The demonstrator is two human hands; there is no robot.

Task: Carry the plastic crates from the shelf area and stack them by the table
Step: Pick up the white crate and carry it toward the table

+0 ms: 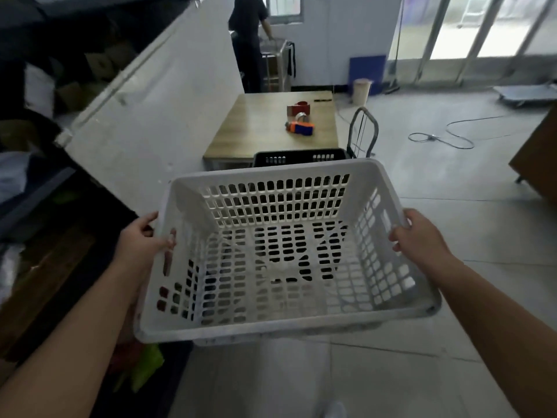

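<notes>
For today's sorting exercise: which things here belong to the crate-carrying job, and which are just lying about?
Job: white crate, held by left hand and right hand; black crate; table.
Lying about: tape dispenser, bin, floor cable, hand trolley.

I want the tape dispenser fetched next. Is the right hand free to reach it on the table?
Probably not yet: the right hand grips the white crate rim, as does the left hand, and the tape dispenser lies well ahead on the table.

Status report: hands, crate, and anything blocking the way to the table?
Left hand and right hand grip white crate. Black crate by table. Floor ahead clear.
</notes>
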